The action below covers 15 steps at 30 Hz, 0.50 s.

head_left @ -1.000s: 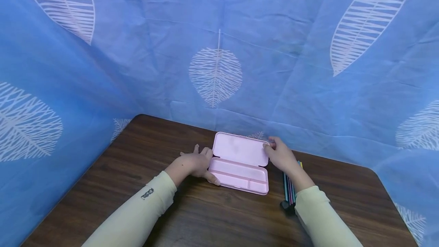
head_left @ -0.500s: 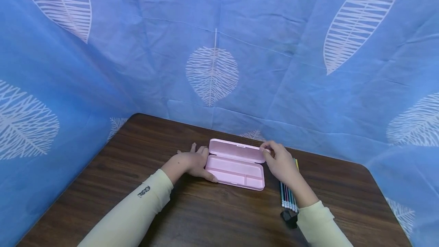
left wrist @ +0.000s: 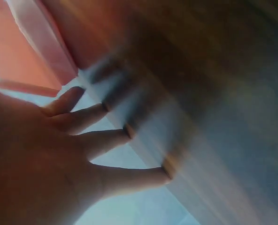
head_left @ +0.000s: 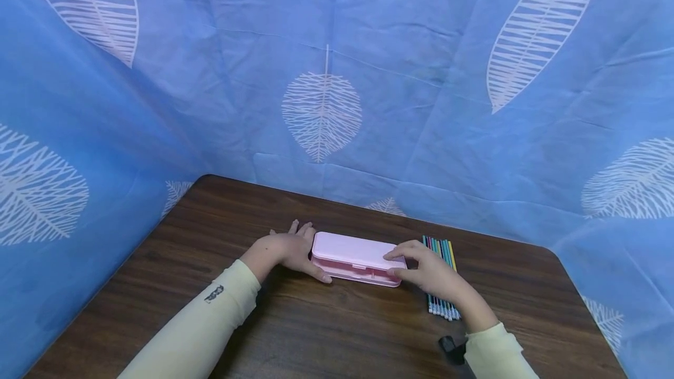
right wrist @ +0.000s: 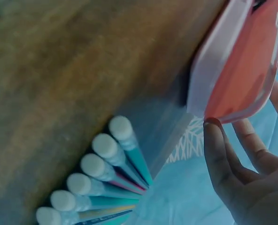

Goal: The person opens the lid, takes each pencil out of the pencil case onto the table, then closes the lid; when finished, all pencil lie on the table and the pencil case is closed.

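On the table lies a pink pencil case (head_left: 344, 245), its hinged lid swung down almost onto the base with a gap along the front. My left hand (head_left: 289, 248) rests at the case's left end, fingers spread and the thumb along the front corner. The left wrist view shows those straight fingers (left wrist: 106, 143) beside the case's pink edge (left wrist: 45, 42). With my right hand (head_left: 429, 271) I hold the lid's right end, fingers over the top and thumb at the front edge. In the right wrist view the thumb (right wrist: 216, 150) touches the case's corner.
A row of several pencils (head_left: 446, 248) with white erasers (right wrist: 106, 146) lies right of the case, partly under my right forearm. A small black object (head_left: 451, 348) sits by the right sleeve. Behind the brown table (head_left: 337, 332) hangs a blue leaf-patterned cloth (head_left: 237, 104).
The lid has come forward and down from wide open to nearly closed, my right hand moving with it. My left hand has stayed at the case's left end. More of the pencils now shows.
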Each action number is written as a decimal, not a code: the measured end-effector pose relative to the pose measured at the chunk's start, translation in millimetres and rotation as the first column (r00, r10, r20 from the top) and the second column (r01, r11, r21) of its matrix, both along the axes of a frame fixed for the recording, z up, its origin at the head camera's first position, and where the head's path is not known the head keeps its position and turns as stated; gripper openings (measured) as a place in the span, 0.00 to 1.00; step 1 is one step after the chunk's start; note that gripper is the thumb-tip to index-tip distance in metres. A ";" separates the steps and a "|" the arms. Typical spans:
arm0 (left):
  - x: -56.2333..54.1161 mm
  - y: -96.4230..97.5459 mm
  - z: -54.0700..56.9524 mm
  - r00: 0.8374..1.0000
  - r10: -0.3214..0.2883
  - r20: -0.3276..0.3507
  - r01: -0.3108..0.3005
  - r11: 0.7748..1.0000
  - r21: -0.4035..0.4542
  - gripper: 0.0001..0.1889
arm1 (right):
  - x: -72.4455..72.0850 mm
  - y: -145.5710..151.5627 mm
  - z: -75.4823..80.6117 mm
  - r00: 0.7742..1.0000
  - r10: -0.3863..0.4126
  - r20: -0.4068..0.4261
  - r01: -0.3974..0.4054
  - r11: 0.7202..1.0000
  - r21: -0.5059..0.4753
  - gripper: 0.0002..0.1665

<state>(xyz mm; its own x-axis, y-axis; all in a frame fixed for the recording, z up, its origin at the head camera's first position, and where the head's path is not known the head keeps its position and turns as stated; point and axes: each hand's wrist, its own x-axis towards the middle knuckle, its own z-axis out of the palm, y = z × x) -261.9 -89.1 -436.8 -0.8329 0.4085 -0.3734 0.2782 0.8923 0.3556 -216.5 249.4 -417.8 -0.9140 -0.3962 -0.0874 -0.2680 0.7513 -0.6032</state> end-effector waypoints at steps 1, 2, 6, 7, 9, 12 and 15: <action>-1.0 -1.1 0.0 1.000 0.001 0.009 -0.001 1.000 0.013 0.68 | 0.7 -0.5 -1.2 1.000 0.002 -0.003 -0.002 1.000 0.012 0.16; -2.2 -2.0 -0.3 1.000 -0.001 0.016 0.001 1.000 0.027 0.67 | 1.4 -1.3 -2.0 1.000 -0.003 -0.007 0.003 1.000 0.024 0.16; -6.8 -4.0 0.8 0.999 -0.023 0.046 0.019 0.997 0.076 0.62 | 3.9 -4.7 -4.6 1.000 -0.017 -0.026 0.019 0.998 0.055 0.16; -7.6 -4.1 1.5 0.998 -0.029 0.054 0.025 0.996 0.086 0.61 | 4.5 -5.5 -5.3 0.999 -0.019 -0.030 0.021 0.998 0.062 0.17; -8.3 -4.2 3.1 0.997 -0.043 0.066 0.036 0.995 0.093 0.59 | 6.2 -7.4 -7.0 0.999 -0.024 -0.030 0.026 0.997 0.073 0.17; -8.2 -4.6 5.1 0.996 -0.049 0.078 0.042 0.995 0.090 0.55 | 9.2 -10.4 -9.2 1.000 -0.019 -0.021 0.021 0.996 0.084 0.17; -7.0 -5.5 6.5 0.996 -0.048 0.079 0.041 0.995 0.088 0.53 | 12.3 -12.6 -10.8 1.000 -0.013 -0.012 0.014 0.995 0.095 0.18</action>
